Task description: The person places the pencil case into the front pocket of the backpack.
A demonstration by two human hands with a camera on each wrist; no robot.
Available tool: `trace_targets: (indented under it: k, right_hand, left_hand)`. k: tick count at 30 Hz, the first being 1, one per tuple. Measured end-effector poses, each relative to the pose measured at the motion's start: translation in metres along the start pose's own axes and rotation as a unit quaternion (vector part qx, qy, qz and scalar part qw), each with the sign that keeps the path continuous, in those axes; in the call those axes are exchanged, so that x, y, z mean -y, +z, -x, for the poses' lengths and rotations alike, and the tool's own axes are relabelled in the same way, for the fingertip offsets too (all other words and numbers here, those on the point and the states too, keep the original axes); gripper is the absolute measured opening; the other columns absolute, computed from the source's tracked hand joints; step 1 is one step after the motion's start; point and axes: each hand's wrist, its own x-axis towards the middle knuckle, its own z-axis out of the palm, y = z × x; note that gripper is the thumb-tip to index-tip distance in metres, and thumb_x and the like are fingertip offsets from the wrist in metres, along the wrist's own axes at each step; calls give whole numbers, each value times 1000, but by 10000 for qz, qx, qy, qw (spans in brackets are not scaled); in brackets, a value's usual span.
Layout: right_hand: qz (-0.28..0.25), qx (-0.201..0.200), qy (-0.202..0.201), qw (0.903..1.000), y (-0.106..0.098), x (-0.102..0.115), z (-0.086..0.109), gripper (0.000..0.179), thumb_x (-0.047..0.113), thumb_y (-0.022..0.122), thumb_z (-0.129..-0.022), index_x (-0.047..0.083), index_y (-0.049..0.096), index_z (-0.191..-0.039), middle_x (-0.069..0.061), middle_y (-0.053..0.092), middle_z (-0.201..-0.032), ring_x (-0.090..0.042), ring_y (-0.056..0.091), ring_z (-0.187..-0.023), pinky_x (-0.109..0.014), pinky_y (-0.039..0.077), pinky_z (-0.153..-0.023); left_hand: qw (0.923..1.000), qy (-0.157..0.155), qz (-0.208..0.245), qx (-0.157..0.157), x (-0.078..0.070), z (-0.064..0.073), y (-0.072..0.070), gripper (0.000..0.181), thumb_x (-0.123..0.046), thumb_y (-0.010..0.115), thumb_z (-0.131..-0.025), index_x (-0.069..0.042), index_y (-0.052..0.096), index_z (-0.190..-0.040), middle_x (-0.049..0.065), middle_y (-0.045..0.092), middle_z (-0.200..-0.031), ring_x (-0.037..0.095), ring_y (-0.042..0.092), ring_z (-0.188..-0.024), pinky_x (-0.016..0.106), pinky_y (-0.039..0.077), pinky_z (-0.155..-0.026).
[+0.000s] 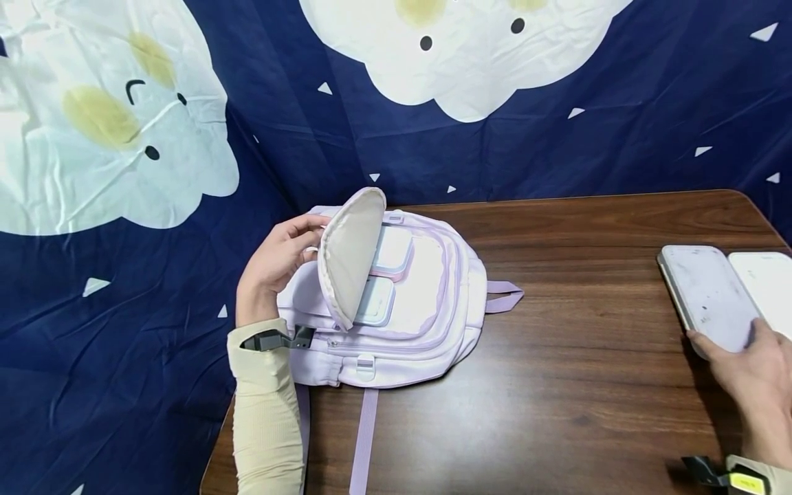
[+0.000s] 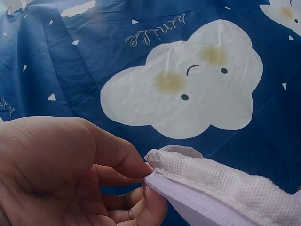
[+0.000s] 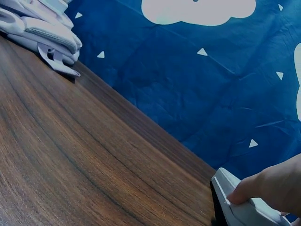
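Observation:
A pale lilac backpack (image 1: 427,364) lies on the table with its front pocket flap (image 1: 355,258) lifted. My left hand (image 1: 281,258) pinches the flap's edge between thumb and fingers; the left wrist view shows the pinched fabric edge (image 2: 211,181) up close. Two small rounded cases, an upper one (image 1: 394,251) and a lower one (image 1: 376,302), show partly from behind the flap. At the far right, my right hand (image 1: 757,364) grips the near end of a whitish, rounded, scuffed flat case (image 1: 711,295), thumb along its left side. What is inside the case cannot be seen.
Beside the gripped case lies another white flat object (image 1: 767,282), cut off by the frame edge. Lilac straps (image 1: 365,440) trail over the brown wooden table (image 1: 544,399). A dark blue cloth with clouds (image 1: 526,151) hangs behind and to the left.

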Motion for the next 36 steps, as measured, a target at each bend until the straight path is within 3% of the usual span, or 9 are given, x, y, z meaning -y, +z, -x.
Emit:
trace_targets:
  k: [7,20,36]
  right_hand:
    - [-274,-342,-173,9989,1,3,3,84,27,61,-88,-9,14,-147,-42,20,-143,-57,26,-128,-62,26,-104]
    - [-703,-459,-200,9963,-1,12,4,82,21,59,-90,-5,8,-150,-35,18,-150,-49,24,-138,-57,23,-113]
    - [-797,-739,-811,9908,-10,25,16,83,21,65,-85,-5,18,-148,-36,24,-146,-49,25,-136,-57,22,-113]
  left_hand:
    - [10000,14,15,-1,0,0,0,24,2,45,-96,-2,59,-115,0,63,-95,8,61,-83,19,54,-68]
    - [10000,-10,50,-26,2,-1,-1,25,4,46,-95,-2,59,-115,0,63,-97,9,62,-84,19,54,-69]
    - [10000,5,17,16,2,-1,0,25,3,46,-95,-1,58,-117,0,64,-98,9,62,-85,19,54,-69]
